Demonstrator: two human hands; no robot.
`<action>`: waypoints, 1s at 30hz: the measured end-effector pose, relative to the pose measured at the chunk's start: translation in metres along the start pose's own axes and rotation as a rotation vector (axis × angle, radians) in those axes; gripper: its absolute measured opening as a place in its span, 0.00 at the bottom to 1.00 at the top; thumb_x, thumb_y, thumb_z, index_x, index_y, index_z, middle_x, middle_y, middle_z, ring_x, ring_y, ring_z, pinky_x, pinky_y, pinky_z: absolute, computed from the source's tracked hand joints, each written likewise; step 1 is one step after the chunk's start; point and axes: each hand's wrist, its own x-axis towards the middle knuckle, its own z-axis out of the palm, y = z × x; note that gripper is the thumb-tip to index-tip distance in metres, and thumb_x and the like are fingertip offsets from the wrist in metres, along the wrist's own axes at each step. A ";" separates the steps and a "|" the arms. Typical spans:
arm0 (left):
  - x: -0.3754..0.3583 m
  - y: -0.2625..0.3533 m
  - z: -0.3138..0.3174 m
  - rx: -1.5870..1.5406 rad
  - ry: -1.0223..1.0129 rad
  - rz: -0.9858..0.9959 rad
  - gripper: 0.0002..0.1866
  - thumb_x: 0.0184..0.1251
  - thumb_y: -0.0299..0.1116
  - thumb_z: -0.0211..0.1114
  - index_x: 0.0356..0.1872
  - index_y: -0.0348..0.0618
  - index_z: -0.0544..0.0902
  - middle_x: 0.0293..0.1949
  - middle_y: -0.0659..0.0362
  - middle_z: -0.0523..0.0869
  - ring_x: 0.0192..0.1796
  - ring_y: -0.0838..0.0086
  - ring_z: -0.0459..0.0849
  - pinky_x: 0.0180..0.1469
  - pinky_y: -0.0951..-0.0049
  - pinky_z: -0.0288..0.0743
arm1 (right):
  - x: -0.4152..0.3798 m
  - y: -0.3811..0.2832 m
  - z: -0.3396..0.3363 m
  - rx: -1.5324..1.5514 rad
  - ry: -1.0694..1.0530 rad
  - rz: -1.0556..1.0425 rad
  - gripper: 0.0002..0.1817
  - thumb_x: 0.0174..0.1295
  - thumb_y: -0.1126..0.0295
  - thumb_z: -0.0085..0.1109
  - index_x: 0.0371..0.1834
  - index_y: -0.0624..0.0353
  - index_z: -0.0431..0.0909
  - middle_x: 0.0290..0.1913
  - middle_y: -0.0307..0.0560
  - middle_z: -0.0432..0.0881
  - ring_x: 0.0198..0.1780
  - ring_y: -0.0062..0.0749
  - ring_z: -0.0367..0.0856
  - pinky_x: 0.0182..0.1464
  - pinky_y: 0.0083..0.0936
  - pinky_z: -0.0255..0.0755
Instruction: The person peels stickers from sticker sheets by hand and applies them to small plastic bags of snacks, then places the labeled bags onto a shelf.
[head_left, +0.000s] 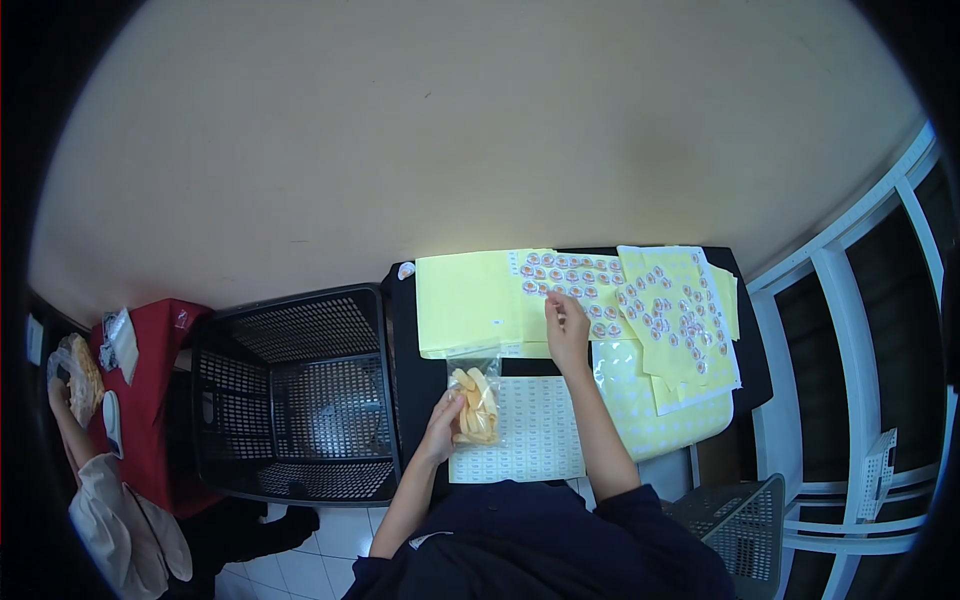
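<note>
My left hand [440,430] is closed on the side of a clear plastic bag [480,402] of pale yellow, stick-shaped snack pieces. The bag is upright, above a white sheet of small printed labels [535,425]. Over a yellow sticker backing sheet [460,305] with rows of round stickers [575,262], my right hand [568,335] has its fingers pinched together. Whatever is between those fingertips is too small to make out. More yellow sheets with scattered round stickers [680,310] lie to the right of this hand.
A black plastic crate [293,480] stands left of the dark table, and a grey basket [735,530] is at the lower right. On the far left, another person's hand [60,392] touches a bag of snacks [82,380] by a red-covered table [150,400]. A wall runs behind.
</note>
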 end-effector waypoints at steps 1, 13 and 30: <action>0.002 -0.005 -0.004 -0.001 -0.001 0.000 0.22 0.65 0.38 0.49 0.56 0.38 0.61 0.47 0.56 0.74 0.49 0.72 0.76 0.51 0.72 0.70 | 0.012 0.005 0.002 -0.236 0.024 -0.115 0.11 0.55 0.72 0.52 0.40 0.65 0.74 0.38 0.50 0.76 0.40 0.34 0.75 0.42 0.25 0.70; 0.005 -0.009 -0.016 -0.024 -0.052 -0.056 0.22 0.64 0.39 0.50 0.56 0.38 0.61 0.48 0.55 0.73 0.50 0.72 0.75 0.52 0.72 0.70 | 0.058 0.022 0.025 -0.680 -0.029 -0.290 0.12 0.46 0.75 0.58 0.36 0.65 0.77 0.33 0.53 0.77 0.34 0.44 0.77 0.39 0.36 0.71; 0.006 -0.008 -0.016 -0.001 -0.076 -0.046 0.23 0.65 0.40 0.47 0.57 0.37 0.60 0.51 0.49 0.73 0.50 0.66 0.76 0.51 0.68 0.71 | 0.067 0.014 0.036 -0.814 -0.076 -0.094 0.06 0.50 0.72 0.53 0.27 0.64 0.76 0.30 0.55 0.79 0.34 0.46 0.78 0.39 0.39 0.71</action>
